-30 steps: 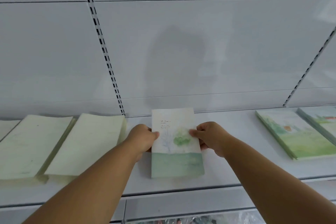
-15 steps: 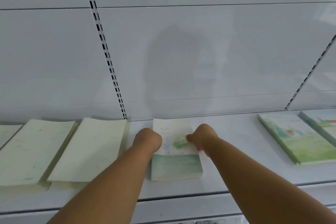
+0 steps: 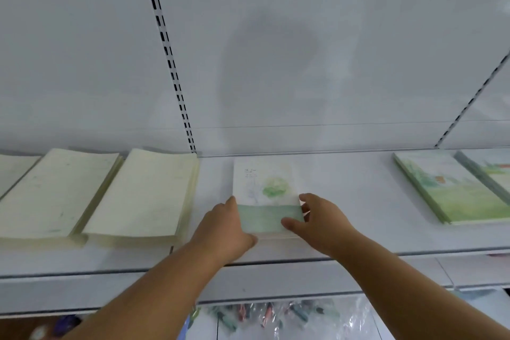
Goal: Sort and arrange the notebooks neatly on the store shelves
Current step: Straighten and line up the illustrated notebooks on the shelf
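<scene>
Reaching up from the bottom of the frame, two bare forearms meet at a small stack of notebooks [image 3: 266, 196] lying flat at centre on the white shelf [image 3: 345, 196]. The left hand [image 3: 226, 229] presses its curled fingers against the stack's near left corner. The right hand [image 3: 321, 221] is half open, thumb on the green band of the top cover and fingers along the right edge. The stack's long axis runs front to back, green band nearest, tree picture and small writing toward the back panel [image 3: 276, 50]. At left lie pale cream notebooks [image 3: 140, 196]; at right, green landscape notebooks [image 3: 447, 188], angled slightly.
</scene>
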